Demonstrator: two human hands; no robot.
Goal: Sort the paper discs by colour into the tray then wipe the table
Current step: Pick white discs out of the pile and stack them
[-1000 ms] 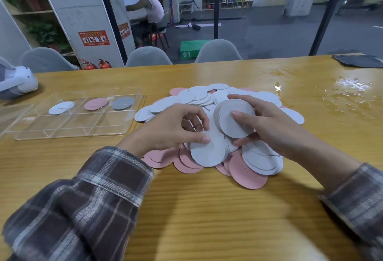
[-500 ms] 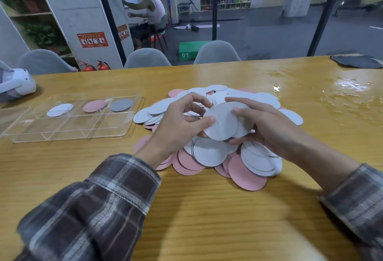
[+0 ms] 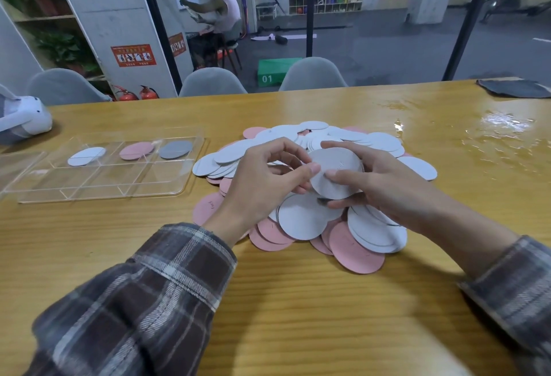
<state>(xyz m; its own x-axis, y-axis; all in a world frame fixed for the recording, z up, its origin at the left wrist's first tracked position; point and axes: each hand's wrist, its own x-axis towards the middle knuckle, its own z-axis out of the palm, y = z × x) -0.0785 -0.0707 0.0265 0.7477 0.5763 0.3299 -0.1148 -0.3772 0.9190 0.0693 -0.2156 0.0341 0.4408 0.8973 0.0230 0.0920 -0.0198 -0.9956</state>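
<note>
While a white disc [image 3: 337, 173] is pinched at its edges by the left hand [image 3: 268, 184] and right hand [image 3: 387, 184] above the pile [image 3: 301, 220] at frame centre, one sheet only should be separated, then laid in the white cell of the tray [image 3: 101, 192] at left.

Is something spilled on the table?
Yes. A shiny puddle of clear liquid wets the yellow wooden table at its far right, near the dark grey cloth.

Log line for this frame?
left hand, right hand: pinch white disc | pile: unsorted | tray: three sorted discs
</note>
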